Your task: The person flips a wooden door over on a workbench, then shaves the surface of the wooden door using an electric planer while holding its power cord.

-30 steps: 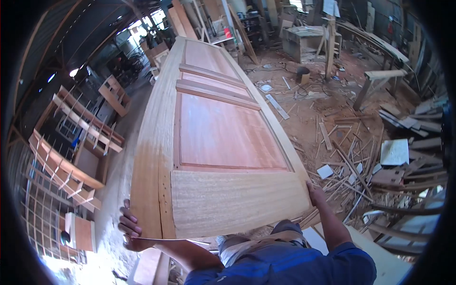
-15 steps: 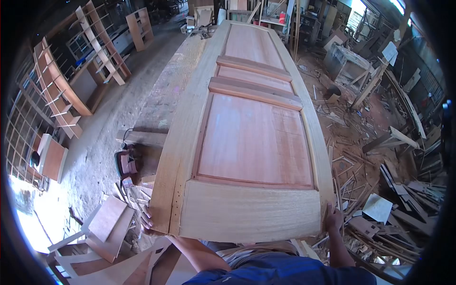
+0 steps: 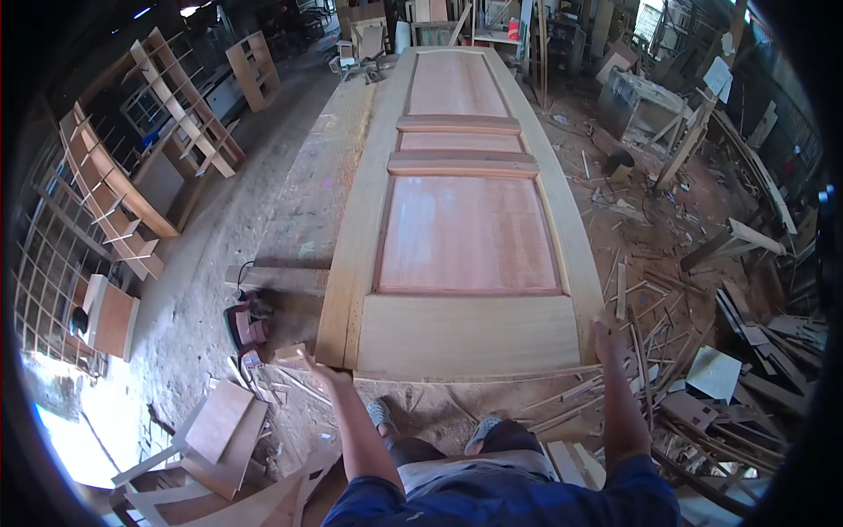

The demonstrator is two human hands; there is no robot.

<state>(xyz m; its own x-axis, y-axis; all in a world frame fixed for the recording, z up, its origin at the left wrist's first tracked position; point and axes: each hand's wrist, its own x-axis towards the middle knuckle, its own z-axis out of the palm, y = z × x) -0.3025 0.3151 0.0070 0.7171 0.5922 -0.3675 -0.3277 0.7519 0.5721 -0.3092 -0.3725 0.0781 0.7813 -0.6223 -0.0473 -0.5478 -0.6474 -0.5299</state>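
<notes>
A large wooden panelled door (image 3: 470, 334) lies flat, its near end facing my body. It has reddish inset panels (image 3: 470, 233) in a paler frame and two raised crosspieces (image 3: 463, 163). My left hand (image 3: 323, 371) is at the near left corner, its fingers stretched out beside the edge and not wrapped round it. At the near right corner my right hand (image 3: 615, 351) is against or just beside the side edge, fingers apart; whether it touches the wood cannot be made out.
A dusty bench surface (image 3: 307, 176) runs along the door's left side, with a power tool (image 3: 246, 327) near its front end. Shelving frames (image 3: 118, 189) stand at left. Scrap wood (image 3: 654, 307) covers the floor at right; cut boards (image 3: 219, 422) lie at lower left.
The door's near end has swung from left to right, then moved forward, away from my body. My left hand has let go of its corner and the right hand's grip has loosened.
</notes>
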